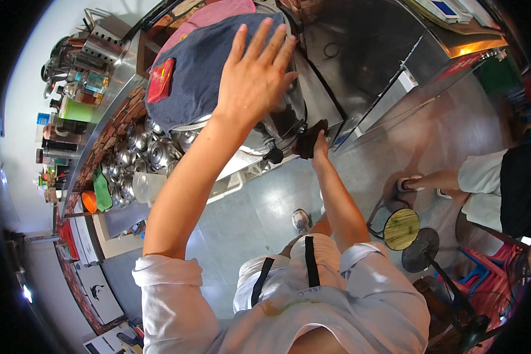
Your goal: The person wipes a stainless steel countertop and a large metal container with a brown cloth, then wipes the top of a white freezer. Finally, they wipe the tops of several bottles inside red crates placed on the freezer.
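My left hand [254, 73] is spread flat, palm down, over a dark blue cloth [194, 66]. Whether the palm presses on the cloth or hovers just above it, I cannot tell. The cloth covers the top of a large round metal vessel [297, 104], and a pink cloth [221, 13] shows behind it. On the blue cloth's left side lies a small red packet [161, 80]. My right hand [321, 148] grips a dark brown cloth [307, 139] at the vessel's near right side, its fingertips hidden. Close by juts a black knob [273, 155] on the vessel.
Several metal teapots [161, 152] and a translucent plastic jug [148, 186] crowd the counter's left. Above runs a metal shelf [115, 73] of bottles and utensils. A dark metal worktop [358, 48] lies right. Another person's legs [482, 177], a round stool [401, 229] and a fan [473, 325] are lower right.
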A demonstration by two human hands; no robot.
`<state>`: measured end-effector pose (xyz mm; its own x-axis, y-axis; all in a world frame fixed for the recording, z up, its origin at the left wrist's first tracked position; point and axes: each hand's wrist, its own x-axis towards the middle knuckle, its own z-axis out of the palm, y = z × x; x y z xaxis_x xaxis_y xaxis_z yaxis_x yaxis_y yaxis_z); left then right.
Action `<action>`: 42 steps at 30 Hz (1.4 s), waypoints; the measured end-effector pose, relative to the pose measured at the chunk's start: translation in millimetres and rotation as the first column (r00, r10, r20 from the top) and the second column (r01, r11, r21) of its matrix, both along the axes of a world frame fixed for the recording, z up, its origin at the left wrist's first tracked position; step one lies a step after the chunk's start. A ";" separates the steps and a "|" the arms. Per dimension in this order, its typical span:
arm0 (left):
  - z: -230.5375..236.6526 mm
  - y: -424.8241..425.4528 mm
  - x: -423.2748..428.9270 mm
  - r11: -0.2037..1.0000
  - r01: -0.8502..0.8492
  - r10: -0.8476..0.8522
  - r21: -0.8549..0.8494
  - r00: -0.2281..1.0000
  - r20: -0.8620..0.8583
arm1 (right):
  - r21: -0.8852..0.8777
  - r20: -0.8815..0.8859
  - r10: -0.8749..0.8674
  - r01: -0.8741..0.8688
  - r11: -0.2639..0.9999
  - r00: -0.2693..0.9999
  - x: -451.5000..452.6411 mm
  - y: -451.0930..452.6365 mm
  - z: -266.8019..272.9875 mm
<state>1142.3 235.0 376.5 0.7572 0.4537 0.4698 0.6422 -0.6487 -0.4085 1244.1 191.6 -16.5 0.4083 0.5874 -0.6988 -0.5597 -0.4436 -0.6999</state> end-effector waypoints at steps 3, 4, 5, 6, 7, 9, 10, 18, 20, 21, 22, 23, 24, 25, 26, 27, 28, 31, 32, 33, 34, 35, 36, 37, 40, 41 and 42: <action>-2.9 -30.3 -30.0 0.988 0.151 -0.150 -0.032 0.988 0.038 | 0.160 0.167 -0.100 0.073 0.984 0.981 -40.4 -27.1 87.4; -8.2 -40.2 -38.8 0.981 0.181 -0.176 -0.065 0.981 0.077 | 0.230 0.162 -0.077 0.038 0.972 0.984 -45.1 -28.9 105.1; -17.9 -51.6 -51.5 0.975 0.202 -0.191 -0.097 0.975 0.112 | 0.300 0.153 -0.044 -0.004 0.954 0.987 -51.9 -30.3 113.8; -33.9 -63.2 -62.6 0.974 0.131 -0.096 -0.186 0.979 0.182 | 0.312 0.176 -0.001 -0.055 0.948 0.984 -52.5 -23.6 99.7; -52.9 -76.7 -74.0 0.957 0.066 0.005 -0.282 0.970 0.245 | 0.304 0.483 -0.015 -0.151 0.941 0.876 -55.7 -16.4 77.5; -81.2 -97.7 -101.6 0.882 -0.119 0.273 -0.456 0.918 0.286 | 0.281 0.387 0.018 -0.136 0.950 0.922 -69.4 -23.2 79.4; -99.2 -104.7 -111.5 0.848 -0.118 0.329 -0.516 0.881 0.339 | 0.212 0.407 0.095 -0.196 0.957 0.908 -70.5 -24.9 75.2; -164.8 -158.8 -130.4 0.624 -0.050 0.534 -0.780 0.756 0.379 | -0.025 -0.148 0.243 -0.249 0.968 0.959 -66.4 -70.4 -5.4; -170.5 -163.3 -131.9 0.558 -0.044 0.568 -0.828 0.748 0.343 | 0.003 -0.137 0.136 -0.137 0.991 0.981 -50.5 -73.3 -7.6; -179.4 -169.2 -140.0 0.545 -0.047 0.590 -0.837 0.730 0.344 | 0.001 -0.103 0.119 -0.120 0.993 0.987 -50.1 -73.4 17.4; -188.1 -174.4 -146.5 0.537 -0.044 0.608 -0.842 0.712 0.350 | 0.001 -0.092 0.094 -0.095 0.996 0.991 -49.6 -71.1 50.9; -191.6 -176.3 -147.0 0.535 -0.028 0.613 -0.844 0.701 0.365 | 0.007 -0.074 0.054 -0.054 0.999 0.996 -44.0 -66.5 75.9; -188.3 -176.2 -140.6 0.498 0.007 0.635 -0.867 0.678 0.371 | 0.078 -0.051 -0.003 0.007 0.997 0.999 -31.2 -58.9 82.8; -187.4 -178.2 -138.3 0.490 0.010 0.641 -0.872 0.674 0.368 | 0.150 -0.037 -0.046 0.051 0.987 0.998 -26.2 -50.6 100.3; -187.4 -180.6 -136.6 0.480 0.013 0.648 -0.877 0.669 0.364 | 0.244 -0.006 -0.089 0.088 0.966 0.996 -20.4 -44.4 118.1; -188.6 -184.1 -138.0 0.471 0.009 0.661 -0.882 0.659 0.359 | 0.260 -0.005 -0.076 0.074 0.963 0.997 -19.5 -39.0 152.4; -191.5 -185.2 -138.4 0.453 0.061 0.656 -0.890 0.654 0.378 | 0.389 -0.026 -0.102 0.104 0.915 0.994 -17.0 -33.8 175.0; -182.6 -184.1 -133.9 0.485 0.073 0.678 -0.871 0.598 0.427 | 0.603 -0.099 -0.093 0.133 0.786 0.991 -13.3 -13.5 229.0; -187.2 -179.8 -139.3 0.502 0.079 0.662 -0.861 0.606 0.441 | 0.641 -0.083 -0.072 0.109 0.760 0.994 -18.4 -6.5 244.3; -190.9 -171.7 -142.6 0.482 0.109 0.718 -0.869 0.519 0.463 | 0.610 -0.070 -0.037 0.072 0.789 0.997 -23.3 -1.2 260.6; -191.5 -159.4 -144.9 0.467 0.142 0.765 -0.873 0.431 0.479 | 0.665 0.015 -0.006 -0.006 0.747 1.000 -29.0 10.9 260.0; -191.4 -146.3 -145.6 0.452 0.177 0.806 -0.874 0.339 0.486 | 0.709 0.103 0.018 -0.086 0.700 0.995 -35.8 21.4 259.4; -176.8 -132.0 -145.0 0.354 0.400 0.887 -0.845 0.144 0.440 | 0.669 0.265 -0.007 -0.179 0.722 0.964 -49.7 22.8 267.7; -166.2 -115.4 -142.2 0.374 0.488 0.899 -0.789 0.020 0.438 | 0.650 0.205 0.016 -0.149 0.745 0.979 -50.6 30.7 256.3; -129.1 -72.2 -134.5 0.455 0.652 0.887 -0.607 -0.274 0.372 | 0.707 0.098 0.027 -0.089 0.702 0.995 -54.5 40.9 248.1; -116.0 -60.3 -130.9 0.483 0.669 0.874 -0.566 -0.327 0.359 | 0.685 0.137 0.069 -0.145 0.714 0.988 -51.5 38.6 248.1; -116.0 -47.6 -128.4 0.511 0.705 0.858 -0.492 -0.378 0.349 | 0.654 0.130 0.101 -0.162 0.739 0.986 -45.8 41.8 240.6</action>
<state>1013.9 187.4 260.4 -0.2482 0.9094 -0.3337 -0.4546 0.1948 0.8691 1198.3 233.3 224.0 0.3282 0.9410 -0.0830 -0.4594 0.0822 -0.8844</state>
